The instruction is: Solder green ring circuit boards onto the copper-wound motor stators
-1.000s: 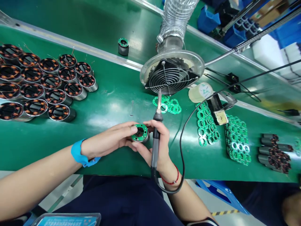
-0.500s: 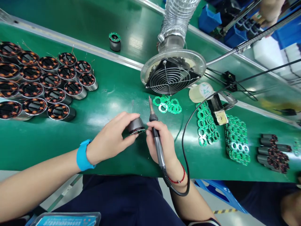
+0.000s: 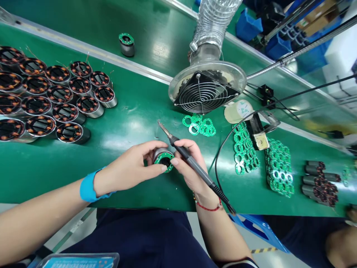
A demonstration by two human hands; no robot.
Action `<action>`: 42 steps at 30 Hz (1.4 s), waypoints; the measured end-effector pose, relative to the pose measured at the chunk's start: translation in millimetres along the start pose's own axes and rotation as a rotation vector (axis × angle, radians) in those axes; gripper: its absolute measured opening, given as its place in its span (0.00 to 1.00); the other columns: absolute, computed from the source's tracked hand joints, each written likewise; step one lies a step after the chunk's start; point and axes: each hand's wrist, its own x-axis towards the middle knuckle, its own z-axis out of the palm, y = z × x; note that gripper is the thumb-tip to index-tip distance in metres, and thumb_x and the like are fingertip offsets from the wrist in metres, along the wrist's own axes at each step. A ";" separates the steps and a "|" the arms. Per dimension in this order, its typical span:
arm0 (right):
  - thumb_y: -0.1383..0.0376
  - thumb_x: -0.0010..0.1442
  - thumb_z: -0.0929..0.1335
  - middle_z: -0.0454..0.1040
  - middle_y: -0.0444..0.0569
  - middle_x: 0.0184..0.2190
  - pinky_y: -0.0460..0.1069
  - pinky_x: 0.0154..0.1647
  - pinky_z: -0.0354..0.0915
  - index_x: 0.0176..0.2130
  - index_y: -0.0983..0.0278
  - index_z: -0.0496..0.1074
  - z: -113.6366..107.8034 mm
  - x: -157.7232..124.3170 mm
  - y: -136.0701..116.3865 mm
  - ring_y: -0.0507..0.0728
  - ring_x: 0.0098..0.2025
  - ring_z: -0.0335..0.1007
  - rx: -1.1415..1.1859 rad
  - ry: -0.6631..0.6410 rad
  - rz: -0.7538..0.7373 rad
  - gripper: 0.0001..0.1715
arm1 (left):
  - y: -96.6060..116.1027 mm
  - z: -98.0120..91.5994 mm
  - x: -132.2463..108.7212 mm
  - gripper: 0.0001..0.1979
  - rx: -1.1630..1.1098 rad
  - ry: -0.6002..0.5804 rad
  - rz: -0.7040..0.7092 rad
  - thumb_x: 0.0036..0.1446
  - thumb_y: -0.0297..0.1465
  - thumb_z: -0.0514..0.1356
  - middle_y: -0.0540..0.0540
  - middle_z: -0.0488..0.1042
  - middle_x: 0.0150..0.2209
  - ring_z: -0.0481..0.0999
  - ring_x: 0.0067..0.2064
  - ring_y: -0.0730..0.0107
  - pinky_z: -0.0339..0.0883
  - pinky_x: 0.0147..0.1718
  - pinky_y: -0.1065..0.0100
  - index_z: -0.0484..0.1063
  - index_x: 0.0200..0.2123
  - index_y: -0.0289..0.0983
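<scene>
My left hand [image 3: 131,168] pinches the motor [image 3: 164,158], green board tilted toward me; right hand [image 3: 185,174] grips the soldering iron [image 3: 205,178], tip angled clear.

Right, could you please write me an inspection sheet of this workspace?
Surface: green bench mat.
Job's things: board-topped stator; soldering iron, tip raised off it.
Clutter: rows of wound stators at left; green ring boards in heaps; white spool; dark parts pile at right.
Hands: left hand grips the stator; right hand grips the iron.
Cables: black cord loops over the mat.
Surroundings: extractor fan on ribbed duct; lone stator on conveyor; blue bins behind.
</scene>
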 end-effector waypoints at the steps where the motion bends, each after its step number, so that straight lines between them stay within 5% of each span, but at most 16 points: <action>1: 0.61 0.59 0.74 0.60 0.33 0.22 0.44 0.23 0.57 0.46 0.56 0.68 0.4 -0.3 1.6 0.47 0.21 0.55 -0.054 0.009 -0.012 0.17 | 0.6 -1.0 0.5 0.27 0.020 0.006 -0.018 0.53 0.41 0.62 0.49 0.73 0.33 0.71 0.35 0.66 0.68 0.35 0.63 0.71 0.55 0.37; 4: 0.63 0.60 0.73 0.64 0.35 0.25 0.45 0.26 0.63 0.50 0.54 0.68 1.2 -3.3 8.3 0.48 0.24 0.60 -0.199 0.065 -0.134 0.20 | 5.1 -5.5 2.4 0.24 -0.023 -0.047 -0.070 0.52 0.41 0.62 0.50 0.73 0.33 0.70 0.33 0.67 0.65 0.32 0.65 0.74 0.51 0.37; 7: 0.60 0.62 0.73 0.76 0.45 0.44 0.52 0.47 0.72 0.60 0.51 0.62 1.5 -8.9 12.1 0.55 0.44 0.75 -0.279 0.084 -0.357 0.30 | 10.0 -10.2 3.5 0.16 -0.189 -0.219 -0.136 0.53 0.40 0.61 0.48 0.75 0.35 0.71 0.34 0.69 0.64 0.31 0.69 0.76 0.41 0.37; 9: 0.58 0.65 0.70 0.75 0.49 0.55 0.57 0.58 0.69 0.63 0.50 0.58 1.9 -12.2 10.7 0.58 0.57 0.73 -0.281 -0.007 -0.440 0.31 | 10.9 -11.9 3.3 0.15 -0.280 -0.290 -0.194 0.53 0.42 0.62 0.49 0.75 0.35 0.72 0.32 0.71 0.62 0.29 0.70 0.75 0.37 0.37; 18: 0.62 0.68 0.65 0.82 0.47 0.38 0.58 0.49 0.72 0.56 0.54 0.67 -2.3 -13.4 -7.8 0.59 0.43 0.76 -0.645 -0.075 -0.752 0.17 | 16.0 0.3 2.1 0.15 -0.494 -0.360 -0.377 0.42 0.40 0.64 0.50 0.72 0.25 0.72 0.25 0.72 0.59 0.23 0.71 0.73 0.30 0.35; 21: 0.64 0.65 0.67 0.83 0.52 0.46 0.62 0.52 0.71 0.60 0.56 0.64 -17.9 -21.9 -5.2 0.62 0.51 0.76 -0.692 0.029 -0.776 0.24 | 29.1 -9.3 6.5 0.16 -0.316 -0.196 -0.250 0.46 0.39 0.64 0.51 0.73 0.29 0.72 0.28 0.71 0.63 0.27 0.70 0.72 0.38 0.37; 24: 0.69 0.63 0.67 0.82 0.52 0.46 0.61 0.50 0.72 0.59 0.56 0.67 -45.6 -29.2 5.8 0.62 0.51 0.76 -0.698 0.321 -0.776 0.25 | 46.0 -36.8 22.2 0.16 -0.045 0.080 -0.128 0.49 0.38 0.64 0.52 0.74 0.31 0.73 0.31 0.69 0.67 0.31 0.67 0.70 0.40 0.39; 29: 0.70 0.63 0.67 0.82 0.51 0.39 0.60 0.47 0.72 0.52 0.59 0.72 -82.4 -18.8 27.9 0.61 0.44 0.78 -0.749 0.662 -0.776 0.17 | 72.4 -95.5 90.5 0.12 0.317 0.496 -0.085 0.53 0.32 0.65 0.47 0.77 0.35 0.74 0.35 0.67 0.70 0.39 0.63 0.74 0.41 0.36; 33: 0.68 0.64 0.67 0.81 0.52 0.37 0.59 0.44 0.72 0.50 0.61 0.72 -87.9 -10.9 32.4 0.60 0.41 0.77 -0.714 0.688 -0.735 0.14 | 84.2 -115.5 161.8 0.15 0.337 0.635 -0.113 0.67 0.36 0.59 0.43 0.77 0.45 0.77 0.44 0.66 0.74 0.44 0.61 0.71 0.51 0.33; 36: 0.67 0.65 0.66 0.80 0.51 0.35 0.57 0.41 0.73 0.48 0.62 0.73 -91.0 -11.0 30.4 0.59 0.38 0.78 -0.718 0.709 -0.712 0.11 | 91.0 -116.3 197.7 0.19 0.402 0.701 -0.165 0.66 0.39 0.61 0.41 0.74 0.53 0.77 0.49 0.59 0.76 0.47 0.54 0.71 0.54 0.35; 39: 0.65 0.66 0.66 0.80 0.51 0.33 0.56 0.39 0.74 0.46 0.63 0.74 -94.0 -12.3 29.2 0.58 0.35 0.78 -0.680 0.738 -0.691 0.10 | 100.1 -122.2 204.8 0.20 0.535 0.774 -0.216 0.65 0.38 0.62 0.40 0.73 0.56 0.76 0.53 0.57 0.74 0.51 0.50 0.70 0.56 0.35; 42: 0.64 0.65 0.67 0.81 0.50 0.31 0.55 0.38 0.75 0.46 0.62 0.75 -93.2 -14.4 30.1 0.58 0.33 0.79 -0.638 0.692 -0.670 0.10 | 107.3 -136.2 176.8 0.15 0.687 0.793 -0.194 0.64 0.33 0.62 0.38 0.73 0.55 0.73 0.56 0.54 0.68 0.56 0.50 0.73 0.51 0.33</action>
